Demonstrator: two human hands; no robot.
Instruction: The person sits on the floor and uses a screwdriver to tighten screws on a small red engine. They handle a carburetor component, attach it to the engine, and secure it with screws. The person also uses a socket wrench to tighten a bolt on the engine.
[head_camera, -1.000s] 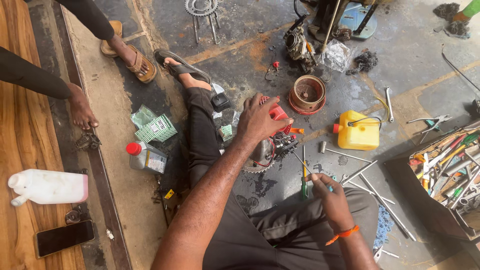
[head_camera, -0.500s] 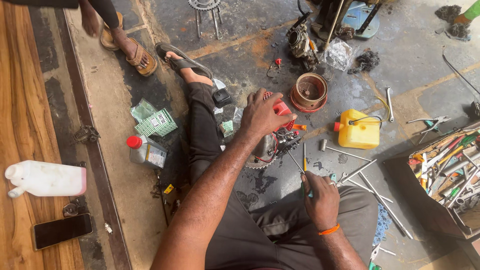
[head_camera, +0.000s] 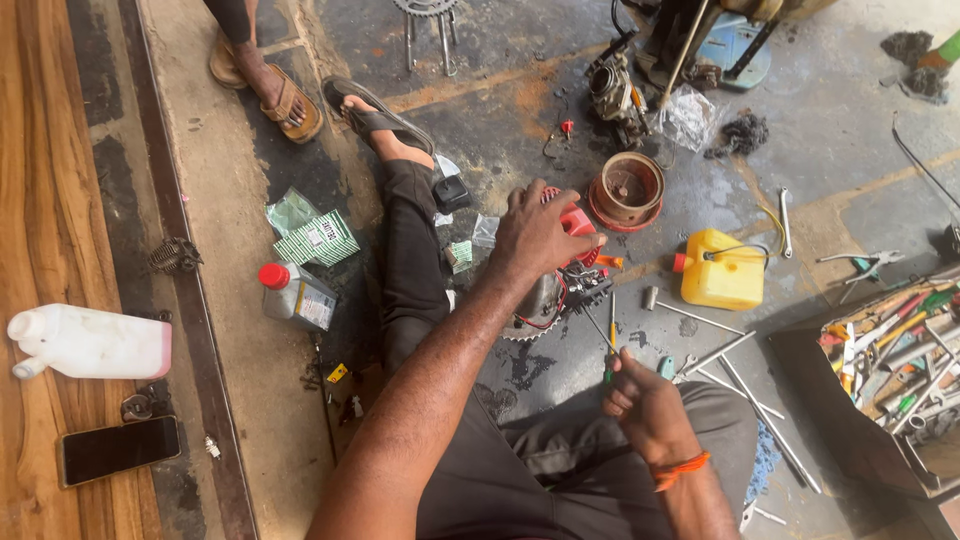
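I sit on a stained concrete floor with a small engine part (head_camera: 560, 295) between my legs; it has a red cover, wires and a toothed metal edge. My left hand (head_camera: 535, 235) lies on top of it, fingers closed over the red cover. My right hand (head_camera: 645, 405) grips a screwdriver (head_camera: 610, 340) with a green and yellow handle, its shaft pointing up toward the part. An orange band circles my right wrist.
A yellow fuel canister (head_camera: 722, 270), a rusty round drum (head_camera: 627, 190) and long rods lie to the right, near a box of tools (head_camera: 895, 350). A red-capped bottle (head_camera: 295, 295), white jug (head_camera: 90, 342) and phone (head_camera: 118, 450) lie left. Another person's sandalled foot (head_camera: 280, 95) stands at the top.
The other person's arm and hand at the left have left the view, and their foot has shifted. My right hand with the screwdriver has dropped slightly lower. My left hand stays on the part.
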